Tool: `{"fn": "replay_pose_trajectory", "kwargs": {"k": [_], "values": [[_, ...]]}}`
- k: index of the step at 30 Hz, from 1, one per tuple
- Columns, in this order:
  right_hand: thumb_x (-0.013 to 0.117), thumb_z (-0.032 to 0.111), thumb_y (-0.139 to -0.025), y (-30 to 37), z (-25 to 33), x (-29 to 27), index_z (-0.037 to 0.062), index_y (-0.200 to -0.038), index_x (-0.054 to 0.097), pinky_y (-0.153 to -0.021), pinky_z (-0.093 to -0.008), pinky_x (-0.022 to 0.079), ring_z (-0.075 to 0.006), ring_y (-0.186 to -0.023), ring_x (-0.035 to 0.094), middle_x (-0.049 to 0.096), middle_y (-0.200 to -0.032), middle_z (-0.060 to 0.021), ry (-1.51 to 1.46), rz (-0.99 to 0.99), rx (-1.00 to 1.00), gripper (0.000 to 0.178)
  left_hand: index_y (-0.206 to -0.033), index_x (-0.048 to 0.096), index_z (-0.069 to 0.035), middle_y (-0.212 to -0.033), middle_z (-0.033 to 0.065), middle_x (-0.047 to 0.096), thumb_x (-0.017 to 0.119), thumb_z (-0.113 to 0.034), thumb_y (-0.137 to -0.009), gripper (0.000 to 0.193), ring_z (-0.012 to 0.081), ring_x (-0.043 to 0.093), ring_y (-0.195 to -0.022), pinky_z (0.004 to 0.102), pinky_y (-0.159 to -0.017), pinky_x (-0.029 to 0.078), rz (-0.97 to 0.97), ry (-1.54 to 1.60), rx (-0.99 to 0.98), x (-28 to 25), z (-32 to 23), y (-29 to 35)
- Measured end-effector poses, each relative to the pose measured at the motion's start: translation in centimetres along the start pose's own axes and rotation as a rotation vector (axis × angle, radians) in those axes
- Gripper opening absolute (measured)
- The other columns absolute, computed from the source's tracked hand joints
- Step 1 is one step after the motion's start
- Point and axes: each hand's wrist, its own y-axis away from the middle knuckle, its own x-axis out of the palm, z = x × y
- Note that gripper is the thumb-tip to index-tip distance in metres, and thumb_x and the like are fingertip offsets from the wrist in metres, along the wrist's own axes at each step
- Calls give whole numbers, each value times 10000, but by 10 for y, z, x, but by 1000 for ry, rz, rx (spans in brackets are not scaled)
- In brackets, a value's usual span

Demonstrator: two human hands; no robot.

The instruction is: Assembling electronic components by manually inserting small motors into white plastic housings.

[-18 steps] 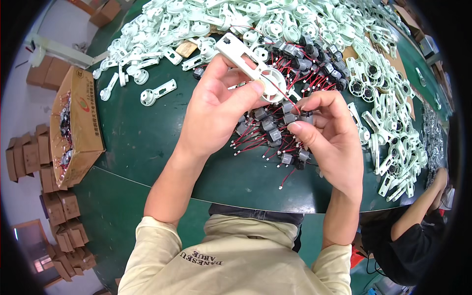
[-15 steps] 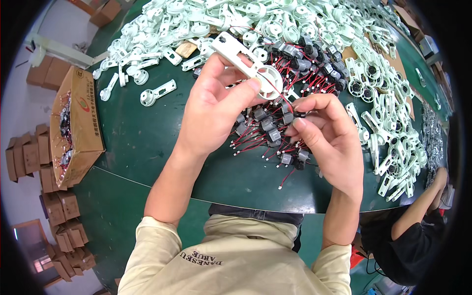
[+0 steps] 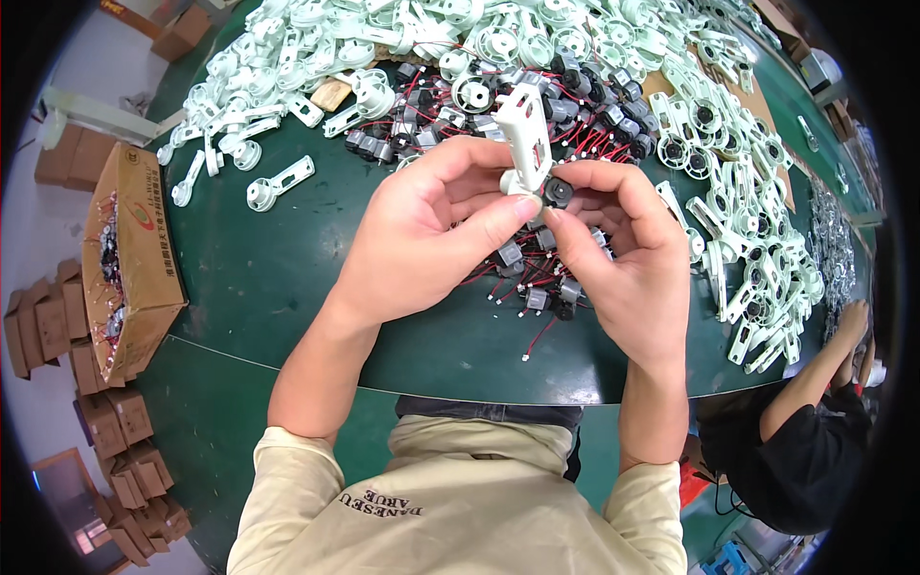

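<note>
My left hand (image 3: 412, 235) is closed on a pale green plastic housing (image 3: 526, 134), which has a long slotted handle and a round end. The housing stands on edge, handle pointing up and away from me. Pinched in my right hand (image 3: 628, 244) is a small motor (image 3: 558, 193) with a black round end, held right against the housing's round end. Fingers hide most of the motor and of that round end. Beneath and beyond my hands, several grey motors (image 3: 511, 254) with red and black leads and white plugs lie on the green table (image 3: 287, 249).
A big heap of pale green housings (image 3: 316, 43) covers the far side. At the right lie housings fitted with black parts (image 3: 704, 115). A lone housing (image 3: 280, 183) rests at the left, near an open carton (image 3: 153, 259) of motors. A co-worker's arm (image 3: 815, 369) reaches in at the right.
The housing has turned from lying slanted, ring facing up, to standing on edge. My right hand has brought the motor up and left from beside the housing to its round end.
</note>
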Motion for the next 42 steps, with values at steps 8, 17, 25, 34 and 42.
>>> {"fn": "replay_pose_trajectory", "kwargs": {"k": [8, 17, 25, 34, 42], "values": [[706, -47, -769, 1, -7, 0, -5, -997, 608, -637, -216, 506, -82, -714, 592, 612, -836, -49, 33, 9, -23, 251, -1185, 525, 49, -1102, 85, 605, 586, 5, -900, 295, 136, 594, -1024, 275, -880, 498, 40, 14, 87, 3, 8, 0], [622, -43, -832, 3, -3, 6, 1, -1058, 617, -603, -230, 488, -109, -682, 601, 634, -898, -73, 32, -7, -59, 231, -1241, 500, 19, -1173, 87, 581, 608, 40, -863, 393, 167, 559, -1083, 337, -968, 447, 9, 93, 37, -4, 9, -4], [634, -34, -827, 2, -6, 8, 0, -1100, 607, -568, -208, 460, -77, -671, 579, 626, -967, -69, 6, -1, -23, 276, -1297, 460, 3, -1198, 103, 563, 577, -29, -905, 410, 192, 551, -1108, 360, -968, 447, 76, 103, -28, -5, 5, -1], [643, -53, -820, 4, -1, 9, -5, -1122, 525, -532, -154, 396, -9, -651, 526, 586, -919, -32, -119, 15, 40, 328, -1304, 446, -14, -1209, 137, 562, 554, -142, -944, 397, 239, 543, -1145, 401, -948, 454, 142, 277, -150, -5, 6, 0], [625, -59, -829, 4, 5, 7, -11, -1125, 501, -560, -154, 410, -20, -684, 552, 568, -920, -36, -198, 26, 79, 325, -1221, 497, -5, -1134, 60, 579, 553, -83, -942, 294, 145, 579, -1025, 314, -886, 501, 114, 259, -56, 3, 11, -1]]}}
